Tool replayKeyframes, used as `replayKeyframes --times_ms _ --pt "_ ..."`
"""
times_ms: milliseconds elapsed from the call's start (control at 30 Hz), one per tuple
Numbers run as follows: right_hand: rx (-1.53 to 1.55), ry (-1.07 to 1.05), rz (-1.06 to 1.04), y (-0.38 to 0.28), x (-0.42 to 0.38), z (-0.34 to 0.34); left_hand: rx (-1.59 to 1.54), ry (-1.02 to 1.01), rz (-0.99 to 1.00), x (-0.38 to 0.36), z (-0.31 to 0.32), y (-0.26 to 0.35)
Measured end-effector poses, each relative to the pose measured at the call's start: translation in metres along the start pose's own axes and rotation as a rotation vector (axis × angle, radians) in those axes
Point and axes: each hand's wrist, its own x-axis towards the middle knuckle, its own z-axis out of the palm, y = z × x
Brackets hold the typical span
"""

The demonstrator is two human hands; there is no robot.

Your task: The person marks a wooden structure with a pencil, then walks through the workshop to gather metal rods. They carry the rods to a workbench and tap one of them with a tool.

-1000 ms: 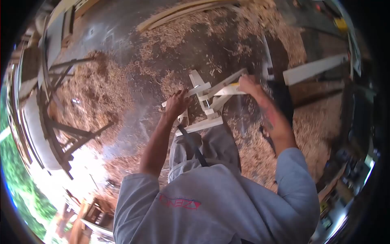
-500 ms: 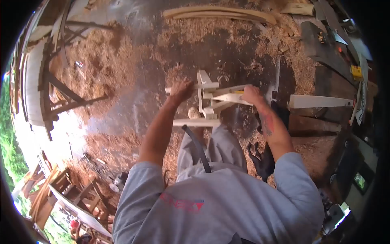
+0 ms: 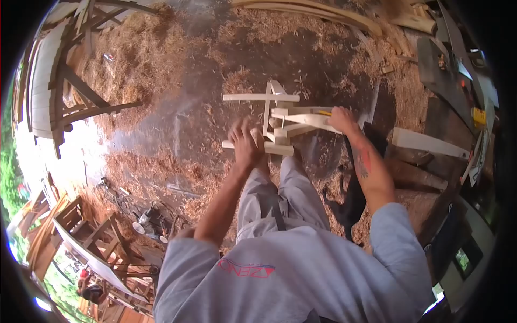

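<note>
A pale wooden frame (image 3: pixel 267 116) with two crossbars and long rails stands low over the floor in front of me. My left hand (image 3: pixel 247 142) lies over the near crossbar (image 3: pixel 279 148), its fingers stretched forward and apart. Beyond it, the far crossbar (image 3: pixel 237 97) is free of both hands. My right hand (image 3: pixel 343 119) is closed at the right end of the frame's rails (image 3: pixel 307 119). A thin yellow stick, which looks like a pencil (image 3: pixel 325 113), pokes out of that hand toward the left. The fingers' underside is hidden.
Wood shavings (image 3: pixel 145 70) cover much of the floor. Long curved planks (image 3: pixel 312 9) lie at the far side. A tapered board (image 3: pixel 428 142) lies at the right, near a black dog-like shape (image 3: pixel 350 210). Power tools (image 3: pixel 148 220) lie behind left. A wooden structure (image 3: pixel 46 97) stands left.
My left hand has let go of the far crossbar and come back to the near one. My right hand has shifted slightly right, still at the rail ends. The view has turned a little.
</note>
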Motion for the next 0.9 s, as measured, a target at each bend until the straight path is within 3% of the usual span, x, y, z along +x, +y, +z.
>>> replayKeyframes --times_ms 33,100,200,267,300,367,500,567,600,900 --pt "0.001 -0.019 -0.007 -0.001 0.000 0.000 -0.097 -0.137 -0.060 -0.026 0.000 0.013" --pt "-0.007 -0.036 -0.007 -0.005 -0.002 -0.003 0.040 -0.294 -0.001 -0.038 0.004 0.049" --pt "-0.040 -0.023 -0.029 -0.004 -0.004 -0.003 0.211 -0.283 -0.026 -0.017 0.033 0.062" --pt "-0.046 -0.023 -0.034 0.001 -0.006 -0.002 0.240 -0.549 -0.266 0.005 0.040 0.068" --pt "-0.032 -0.030 -0.035 0.000 -0.007 0.000 0.242 -0.543 -0.274 0.002 0.047 0.063" --pt "-0.008 -0.071 -0.019 -0.009 -0.018 -0.003 0.240 -0.341 -0.166 -0.012 0.063 0.048" --pt "0.034 -0.015 0.018 -0.007 -0.031 0.004 0.190 -0.371 -0.209 -0.013 0.055 0.061" --pt "0.055 -0.002 0.019 -0.008 -0.032 0.012 0.238 -0.286 -0.151 -0.020 0.055 0.060" --pt "0.063 0.003 0.028 -0.009 -0.033 0.013 0.210 -0.360 -0.196 -0.018 0.049 0.068" --pt "0.154 0.049 0.092 -0.011 -0.031 0.024 0.219 -0.400 -0.232 -0.014 0.057 0.058"
